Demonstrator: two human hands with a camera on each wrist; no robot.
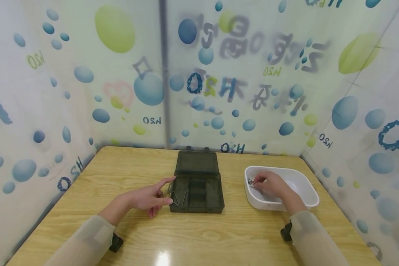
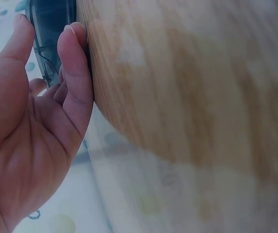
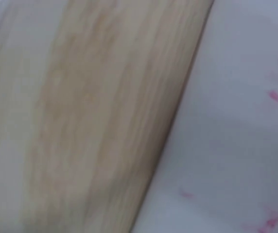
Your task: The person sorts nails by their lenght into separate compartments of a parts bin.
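Observation:
In the head view, a dark green plastic case [image 1: 197, 210] lies with its lid raised on the wooden table. Thin metal rods that look like screws or nails [image 1: 184, 198] sit in its left compartment. My left hand [image 1: 147, 197] is at the case's left side, index finger extended to its edge and thumb at its front left corner. The left wrist view shows that palm with loosely bent fingers beside the case [image 2: 51, 29]. My right hand [image 1: 273, 184] reaches into a white plastic basin [image 1: 299, 179], fingertips pinching at small metal pieces [image 1: 250, 181] near its left wall.
The wooden table [image 1: 199, 240] runs back to a patterned curtain [image 1: 199, 125], with more curtain on both sides. Close up in the right wrist view, the basin's outer wall [image 3: 236, 136] bears pink marks; the right hand is not seen there.

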